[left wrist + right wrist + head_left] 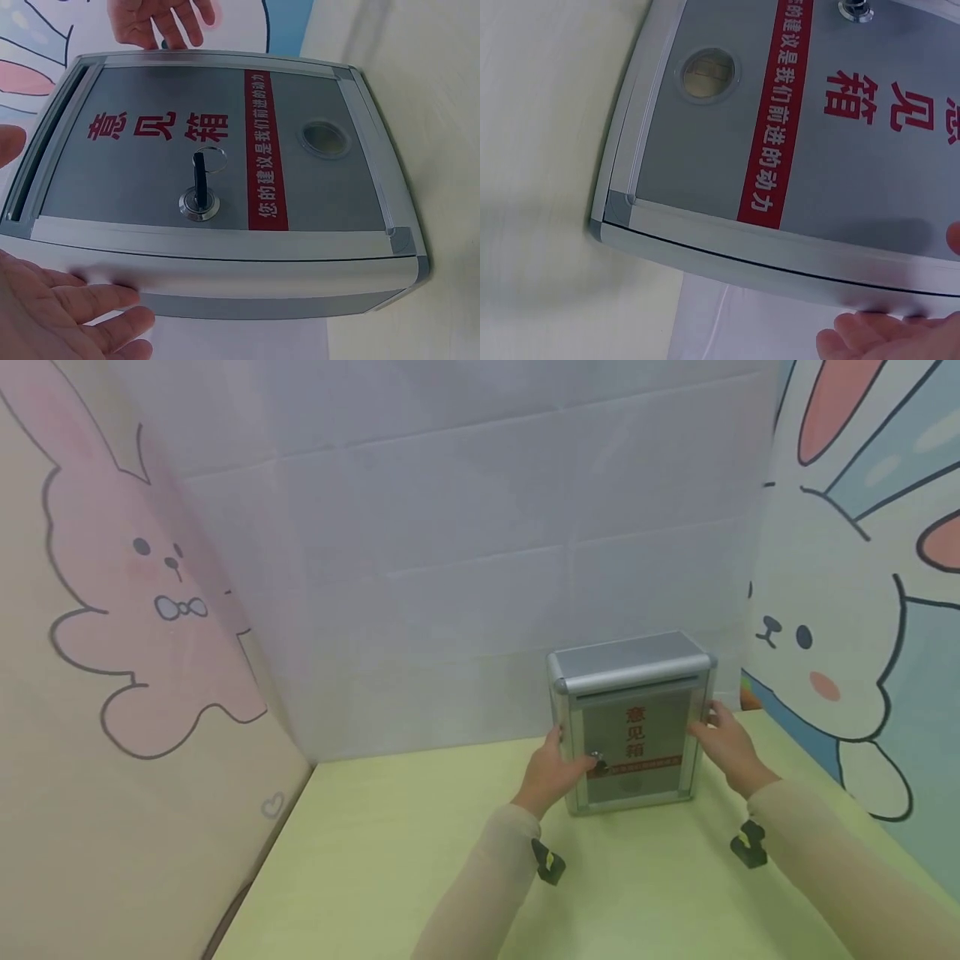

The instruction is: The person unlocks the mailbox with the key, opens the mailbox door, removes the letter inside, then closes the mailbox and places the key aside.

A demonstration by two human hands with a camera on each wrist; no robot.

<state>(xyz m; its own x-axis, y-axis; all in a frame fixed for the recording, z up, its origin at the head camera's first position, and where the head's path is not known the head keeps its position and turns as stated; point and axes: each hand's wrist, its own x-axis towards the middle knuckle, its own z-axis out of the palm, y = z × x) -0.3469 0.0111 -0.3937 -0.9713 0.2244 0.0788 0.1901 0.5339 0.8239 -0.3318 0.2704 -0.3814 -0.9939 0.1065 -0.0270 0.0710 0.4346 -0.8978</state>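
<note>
A grey metal suggestion box (637, 793) with silver edges and red lettering stands upright on the table, close to the back wall. My left hand (550, 774) is at its left side, fingertips along the side edge and thumb toward the front. On the opposite side, my right hand (729, 749) has its fingers by the side wall and its thumb over the front edge. A key (199, 176) with a ring sits in the round lock (199, 204) on the front panel. Below the red strip (266, 157) is a small round window (325, 139); a slot (637, 687) runs near the top.
The pale yellow-green table (390, 835) stretches away to the left of the box. A white sheet (435, 568) hangs behind it. Rabbit-print panels stand at the left (150, 568) and right (832, 635), the right one near my right hand.
</note>
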